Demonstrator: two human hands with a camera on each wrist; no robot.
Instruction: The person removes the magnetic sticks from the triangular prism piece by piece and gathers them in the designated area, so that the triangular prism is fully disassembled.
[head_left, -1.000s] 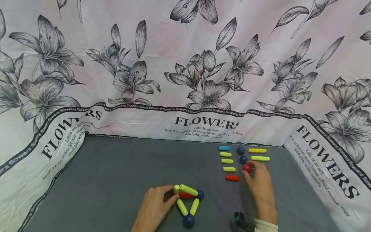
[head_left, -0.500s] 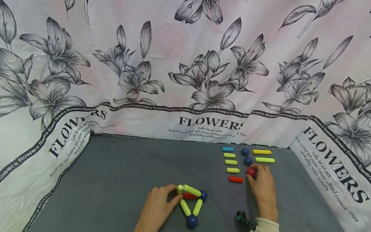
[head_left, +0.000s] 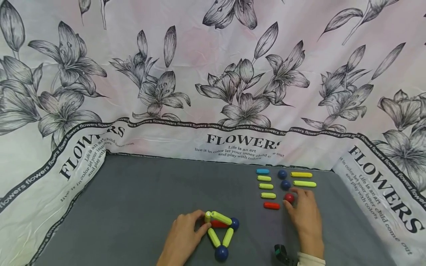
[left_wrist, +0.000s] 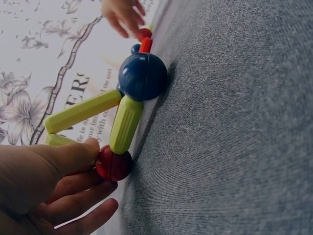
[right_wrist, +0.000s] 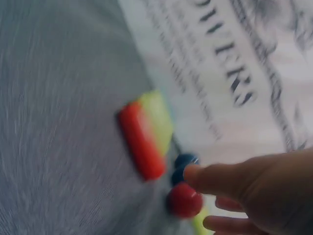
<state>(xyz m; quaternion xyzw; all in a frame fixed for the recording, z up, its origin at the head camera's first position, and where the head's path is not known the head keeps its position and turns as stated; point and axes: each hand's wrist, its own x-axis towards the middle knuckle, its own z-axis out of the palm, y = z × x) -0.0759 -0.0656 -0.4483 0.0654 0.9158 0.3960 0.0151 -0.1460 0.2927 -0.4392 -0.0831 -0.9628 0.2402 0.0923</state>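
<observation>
My left hand [head_left: 183, 236] pinches the left corner of a triangle of rods and balls; in the left wrist view its thumb and fingers hold a red ball [left_wrist: 114, 163]. Lime rods [head_left: 213, 237] run to a near blue ball [head_left: 221, 253], and a red rod [head_left: 219, 224] to another blue ball [head_left: 235, 224]. One lime rod [head_left: 208, 217] stands upright at the held corner; another [head_left: 221, 218] slants beside it. Around a loose red ball [head_left: 289, 198], my right hand [head_left: 305, 218] has its thumb and fingers spread; the right wrist view [right_wrist: 244, 196] shows them apart.
Left of the right hand lie a blue rod [head_left: 262, 171], several short lime rods [head_left: 266, 186] and a red rod [head_left: 271, 205]. Beyond the hand are two blue balls [head_left: 285, 185] and longer rods [head_left: 301, 174]. Floral cloth [head_left: 239, 147] borders the grey surface [head_left: 149, 192].
The loose red ball has shifted slightly nearer, away from the two blue balls, and the right hand moved with it. The left hand keeps its hold. The head view has shifted a little.
</observation>
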